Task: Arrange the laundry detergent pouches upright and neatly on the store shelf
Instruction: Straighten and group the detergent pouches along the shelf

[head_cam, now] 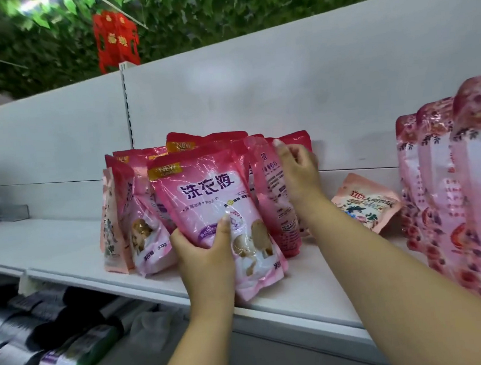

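Several pink laundry detergent pouches stand bunched in the middle of the white shelf (65, 250). My left hand (204, 252) grips the lower part of the front pouch (205, 197), which tilts to the left near the shelf's front edge. My right hand (296, 171) presses its fingers against the side of a pouch turned sideways (269, 191) at the right of the bunch. Further pouches (147, 225) lean at the left, and more stand behind, partly hidden.
A small pale pink pouch (366, 200) with flowers lies tilted against the back panel at the right. Large pink bags (452, 187) stand in a row at the far right. Dark rolls (42, 325) fill the lower shelf at the left.
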